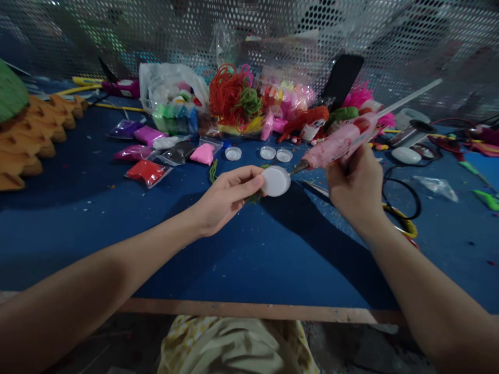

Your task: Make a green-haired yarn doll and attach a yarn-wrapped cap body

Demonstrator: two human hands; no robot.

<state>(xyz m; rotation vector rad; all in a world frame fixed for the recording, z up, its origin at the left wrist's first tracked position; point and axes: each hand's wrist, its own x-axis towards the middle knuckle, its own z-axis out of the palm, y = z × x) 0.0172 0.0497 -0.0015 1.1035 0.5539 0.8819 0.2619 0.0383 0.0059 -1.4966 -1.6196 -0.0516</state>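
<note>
Between thumb and fingers, my left hand [230, 195] pinches a round white plastic cap [276, 181] by its left edge, its flat face turned toward me. Some green yarn [255, 197] shows just behind and below the cap. My right hand [356, 184] is wrapped round the handle of a pink hot glue gun [339, 145], a glue stick jutting from its back. The metal nozzle is at the cap's right rim; whether it touches I cannot tell. Scissors-like metal blades [316, 188] lie on the table under the right hand, partly hidden.
Several small clear round caps [233, 153] lie beyond my hands. Bags of coloured clay [147, 171] are at the left. Red and green yarn [234, 98], yarn-haired dolls [310, 127] and a black phone-like slab [343, 80] line the perforated metal screen. A black cable [409, 195] loops at the right.
</note>
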